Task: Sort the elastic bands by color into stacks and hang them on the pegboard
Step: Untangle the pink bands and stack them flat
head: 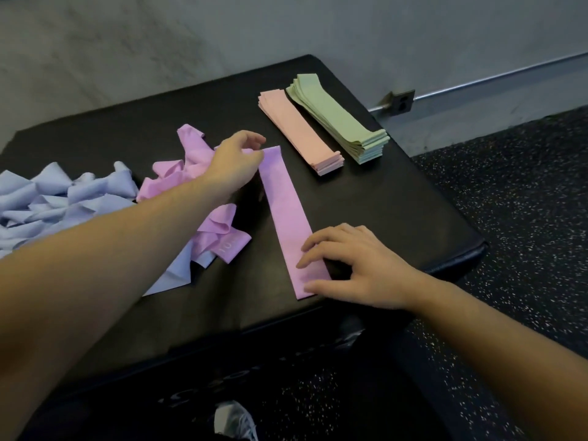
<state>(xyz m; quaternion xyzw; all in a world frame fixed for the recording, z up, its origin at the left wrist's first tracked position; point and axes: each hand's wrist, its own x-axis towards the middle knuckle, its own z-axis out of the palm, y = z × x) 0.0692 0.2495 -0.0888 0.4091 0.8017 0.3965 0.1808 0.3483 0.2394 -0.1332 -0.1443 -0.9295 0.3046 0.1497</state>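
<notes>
both hands on flat purple band, sorted stacks beside

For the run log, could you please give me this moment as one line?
left hand: holds far end of flat purple band | right hand: presses near end | stacked: pink, green | loose: purple, blue

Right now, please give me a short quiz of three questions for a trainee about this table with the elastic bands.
1. True or false: the green stack lies beside the peach stack.
2. Which colour is the flat band under both hands?
A. blue
B. purple
C. green
3. Fill in: the right hand presses the band's ____ end, and the left hand is at the other end.

Key
1. True.
2. B. The blue bands are loose in a pile at the table's left.
3. Near.
</notes>
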